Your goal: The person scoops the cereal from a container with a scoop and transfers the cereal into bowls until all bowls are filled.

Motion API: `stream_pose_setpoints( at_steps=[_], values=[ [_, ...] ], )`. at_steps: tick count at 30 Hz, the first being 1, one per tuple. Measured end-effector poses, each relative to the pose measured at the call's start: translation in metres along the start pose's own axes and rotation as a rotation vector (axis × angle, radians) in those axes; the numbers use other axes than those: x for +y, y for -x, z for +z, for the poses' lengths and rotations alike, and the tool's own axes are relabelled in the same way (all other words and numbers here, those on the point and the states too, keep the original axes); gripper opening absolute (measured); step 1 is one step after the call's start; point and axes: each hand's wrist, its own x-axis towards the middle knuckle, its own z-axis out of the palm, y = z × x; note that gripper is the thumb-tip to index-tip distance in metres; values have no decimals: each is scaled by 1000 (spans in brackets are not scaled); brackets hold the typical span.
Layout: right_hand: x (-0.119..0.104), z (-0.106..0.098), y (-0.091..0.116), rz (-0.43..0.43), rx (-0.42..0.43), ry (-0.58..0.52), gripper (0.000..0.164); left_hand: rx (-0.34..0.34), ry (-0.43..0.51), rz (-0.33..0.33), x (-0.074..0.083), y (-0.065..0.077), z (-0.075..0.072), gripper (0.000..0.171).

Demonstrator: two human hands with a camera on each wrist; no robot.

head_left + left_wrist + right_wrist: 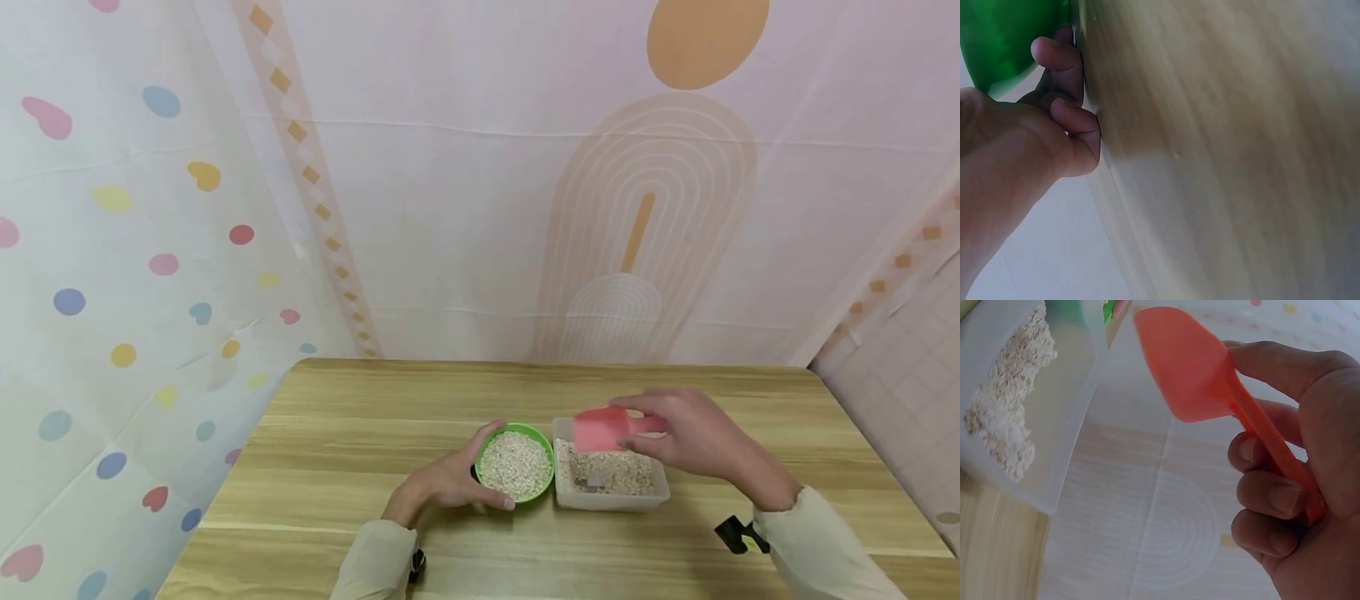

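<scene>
My left hand [453, 479] holds a green bowl [528, 427] from its left side, thumb at the front and fingers around the back. Oat flakes [513, 462] fill the bowl close to its rim. In my right hand [690, 433] is a red plastic scoop [600, 429], gripped by its handle. The scoop hangs tilted over a translucent rectangular container [611, 502] of oats, just right of the bowl. In the right wrist view, fingers curl round the handle; no flakes show on the scoop's visible side [1185, 369]. The left wrist view shows only the bowl's green side [1000, 37].
Bowl and container stand side by side on a wood-grain table [360, 400]. A patterned cloth [450, 208] hangs behind the table's far edge, with a dotted cloth [135, 317] at the left. Each wrist wears a small black device [738, 533].
</scene>
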Motion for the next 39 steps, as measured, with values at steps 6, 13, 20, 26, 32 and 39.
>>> stream_pose_setpoints(
  at_steps=[6, 13, 20, 26, 32, 39],
  values=[
    [4, -3, 6, 62, -69, 31, 39, 0, 2, -1, 0, 0, 0, 116],
    [8, 3, 12, 151, -174, 70, 41, 1, -4, -6, 1, 0, 1, 117],
    [0, 7, 16, 189, -196, 180, 38, -2, -2, -2, 0, -1, 0, 116],
    [-20, 16, 13, 240, -214, 324, 28, -1, -5, -3, -2, -1, 0, 116],
    [-28, 27, 11, 272, -171, 360, 20, 4, -12, 4, -2, 0, 0, 117],
    [-15, 40, 14, 330, -177, 182, 25, 1, -6, -6, -1, 0, 1, 118]
  ],
)
